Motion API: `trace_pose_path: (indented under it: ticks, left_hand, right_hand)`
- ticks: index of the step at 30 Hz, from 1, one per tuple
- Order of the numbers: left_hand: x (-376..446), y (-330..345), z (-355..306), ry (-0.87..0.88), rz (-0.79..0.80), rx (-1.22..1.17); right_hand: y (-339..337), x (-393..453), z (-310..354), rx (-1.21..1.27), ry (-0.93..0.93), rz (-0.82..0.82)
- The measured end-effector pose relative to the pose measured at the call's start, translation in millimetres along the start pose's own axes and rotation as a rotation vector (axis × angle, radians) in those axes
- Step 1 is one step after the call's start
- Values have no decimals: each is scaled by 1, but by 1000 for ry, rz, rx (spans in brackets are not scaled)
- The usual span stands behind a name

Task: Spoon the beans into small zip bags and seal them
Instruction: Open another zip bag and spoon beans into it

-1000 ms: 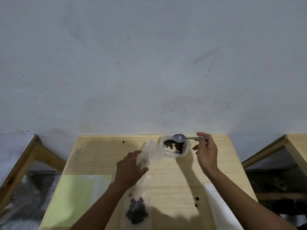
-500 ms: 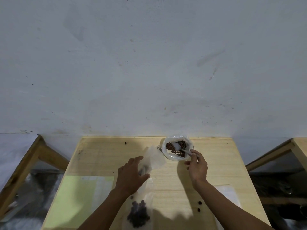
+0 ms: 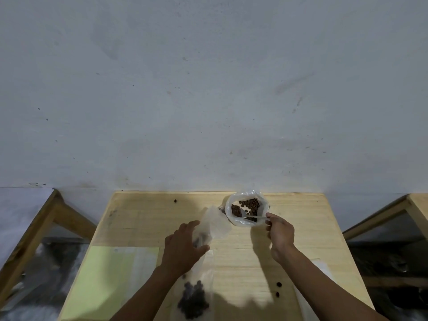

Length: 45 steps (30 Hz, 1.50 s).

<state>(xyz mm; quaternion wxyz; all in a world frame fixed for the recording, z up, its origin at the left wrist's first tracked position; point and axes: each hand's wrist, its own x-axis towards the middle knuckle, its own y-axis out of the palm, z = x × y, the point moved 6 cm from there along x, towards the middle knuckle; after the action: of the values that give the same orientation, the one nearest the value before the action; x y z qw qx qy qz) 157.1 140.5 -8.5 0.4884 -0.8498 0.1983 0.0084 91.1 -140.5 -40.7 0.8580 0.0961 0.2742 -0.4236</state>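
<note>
Beans (image 3: 246, 206) lie in an open plastic tub (image 3: 234, 222) at the far edge of the wooden table (image 3: 143, 218), close to the wall (image 3: 208, 89); the right hand (image 3: 280, 235) pinches the handle of a spoon (image 3: 251, 217) at the tub's near rim, and the bowl of the spoon sits down among the beans; the left hand (image 3: 183, 247), just left of it and apart from the tub, grips a clear zip bag (image 3: 214, 224) by its lower part, thumb curled against the plastic, so that the bag's mouth rises toward the tub and ends just beside its left wall; whether the two touch cannot be told. Between the hands runs a strip of bare wood. Nearer the body, under the left forearm, a filled bag (image 3: 193, 300) of dark beans lies flat, close to the table's near edge; two loose beans (image 3: 278, 288) lie on the wood to its right, near the right forearm, and a single loose bean (image 3: 175, 201) lies near the far edge, well left of the tub. A pale green sheet (image 3: 104, 283) covers the near left corner, reaching the table's left edge; a white sheet (image 3: 308, 304) shows beside the right forearm; wooden frames (image 3: 44, 228) stand off both sides of the table.
</note>
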Motion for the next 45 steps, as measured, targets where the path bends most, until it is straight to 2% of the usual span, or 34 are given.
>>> trace_pose_path:
  ticks: [4, 9, 14, 18, 25, 28, 33, 41, 45]
  left_hand:
    - [4, -1, -6, 8, -3, 15]
    - [14, -3, -19, 47, -18, 32]
    - [24, -7, -33, 76, -31, 85]
    - [29, -10, -40, 106, -50, 90]
    - [28, -15, -39, 122, -85, 87]
    - [25, -14, -31, 108, -86, 84]
    - [16, -13, -18, 73, -88, 49]
    - [4, -12, -16, 43, -83, -42]
    - [2, -8, -19, 56, -57, -102]
  right_hand:
    - [-14, -3, 19, 46, -46, -23]
    - [-21, -25, 54, 56, -191, 40]
    - [-20, -55, 68, 11, -337, 143]
    - [-15, -69, 72, -116, -507, 193]
    - [-18, -70, 78, -101, -594, 130]
    - [-24, -66, 76, -47, -566, 88]
    - [-35, -55, 53, 46, -392, 43]
    - [-47, -26, -6, -282, -266, 95]
    - [-46, -16, -26, -302, -153, 140]
